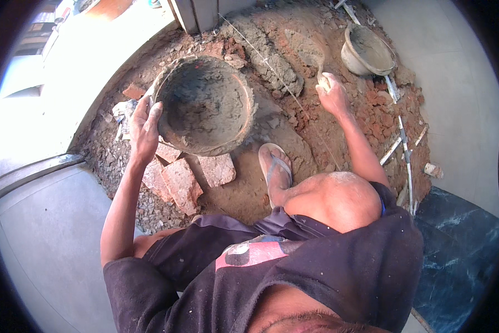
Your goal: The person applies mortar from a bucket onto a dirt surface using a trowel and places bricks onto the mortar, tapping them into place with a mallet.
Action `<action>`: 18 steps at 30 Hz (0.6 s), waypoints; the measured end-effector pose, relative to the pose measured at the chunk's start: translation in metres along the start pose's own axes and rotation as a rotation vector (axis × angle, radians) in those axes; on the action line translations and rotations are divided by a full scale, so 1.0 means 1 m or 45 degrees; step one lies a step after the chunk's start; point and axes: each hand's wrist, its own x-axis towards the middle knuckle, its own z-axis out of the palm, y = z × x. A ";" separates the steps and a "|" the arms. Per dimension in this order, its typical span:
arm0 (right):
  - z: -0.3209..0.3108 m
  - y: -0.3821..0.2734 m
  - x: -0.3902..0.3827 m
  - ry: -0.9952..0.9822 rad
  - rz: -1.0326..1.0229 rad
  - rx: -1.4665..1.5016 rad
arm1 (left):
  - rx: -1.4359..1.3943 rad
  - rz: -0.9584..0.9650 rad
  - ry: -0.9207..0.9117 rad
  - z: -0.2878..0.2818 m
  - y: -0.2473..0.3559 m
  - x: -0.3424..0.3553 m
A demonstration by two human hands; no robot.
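My left hand [144, 126] grips the left rim of a wide round mortar pan [251, 105], thumb on the rim's near side. The pan is tilted, and wet grey mortar coats its inside. In my right hand [332, 94] is the handle of a trowel [306, 49]. Its mortar-smeared blade points away to the far left and lies low over the ground, near a ridge of wet mortar [271, 61]. Whether the blade touches the ground, I cannot tell. A taut string [269, 66] runs slantwise between the pan and the trowel.
A pale bucket [353, 60] with grey mortar leans at the far right. Broken brick pieces [181, 182] lie below the pan. Whitish strips [406, 147] lie on the rubble at right, beside dark marbled tile [454, 244]. My sandalled foot [277, 172] stands on the soil.
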 end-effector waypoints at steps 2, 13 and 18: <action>-0.003 0.006 -0.003 -0.115 -0.018 0.002 | 0.032 -0.028 0.011 -0.002 0.001 0.000; 0.018 0.055 0.042 -0.637 -0.202 -0.201 | -0.025 -0.047 -0.015 -0.003 -0.001 0.001; 0.021 0.029 0.079 -0.570 -0.199 -0.316 | -0.011 -0.088 -0.040 0.000 0.009 0.006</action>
